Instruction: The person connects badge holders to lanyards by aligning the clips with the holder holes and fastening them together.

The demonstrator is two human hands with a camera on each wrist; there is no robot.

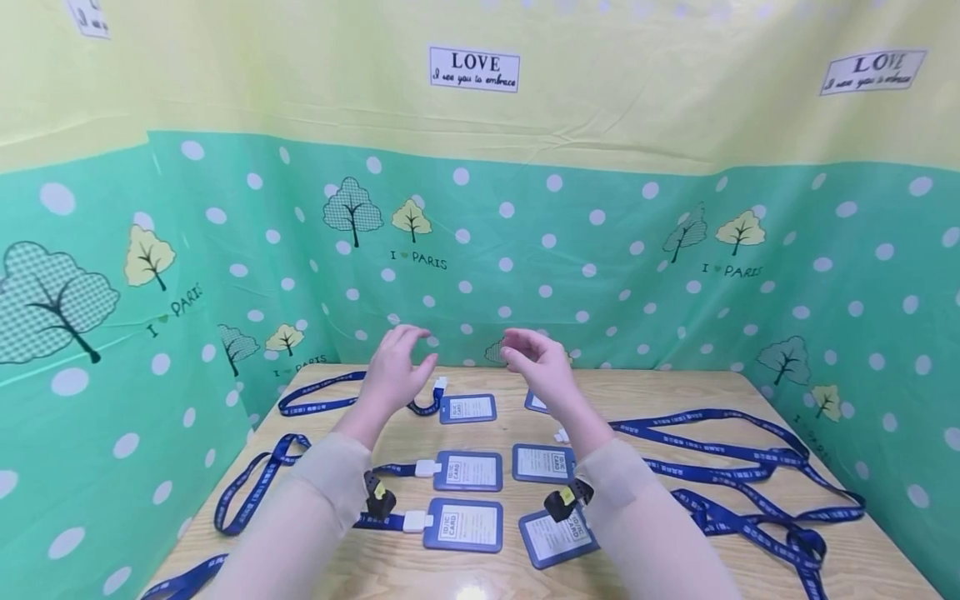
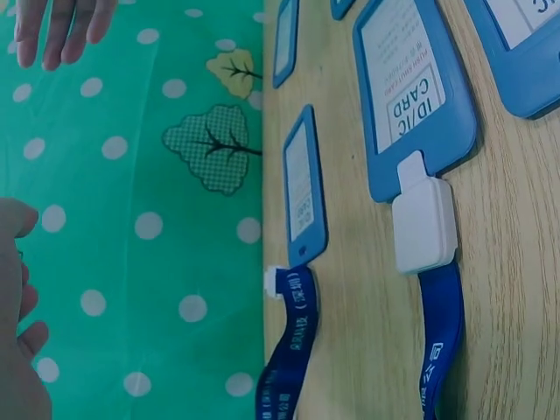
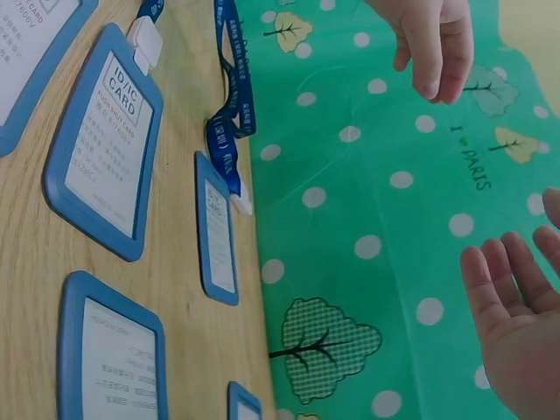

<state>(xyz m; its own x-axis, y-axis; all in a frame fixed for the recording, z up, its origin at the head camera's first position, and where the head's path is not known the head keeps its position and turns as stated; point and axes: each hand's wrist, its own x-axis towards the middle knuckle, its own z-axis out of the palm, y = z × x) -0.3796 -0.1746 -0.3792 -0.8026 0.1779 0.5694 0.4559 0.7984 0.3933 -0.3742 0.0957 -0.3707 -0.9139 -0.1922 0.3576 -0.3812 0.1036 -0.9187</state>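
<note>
My left hand (image 1: 393,368) hovers above the far part of the table, fingers loosely bent and nothing in them. Level with it, my right hand (image 1: 546,367) is also raised and holds nothing, its palm turned toward the left one. Closest below the left hand lies a blue ID card holder (image 1: 468,408), its lanyard (image 1: 429,408) partly hidden by that hand. The far right card holder (image 1: 536,402) is mostly covered by the right hand and wrist. Nearer me lie more card holders, including a middle left one (image 1: 469,472) and a middle right one (image 1: 542,463).
Two nearer card holders, left (image 1: 463,525) and right (image 1: 558,536), lie flat. Blue lanyards spread to the left (image 1: 258,492) and overlap on the right (image 1: 750,521) of the wooden table (image 1: 510,575). A green dotted curtain (image 1: 525,275) hangs behind and at both sides.
</note>
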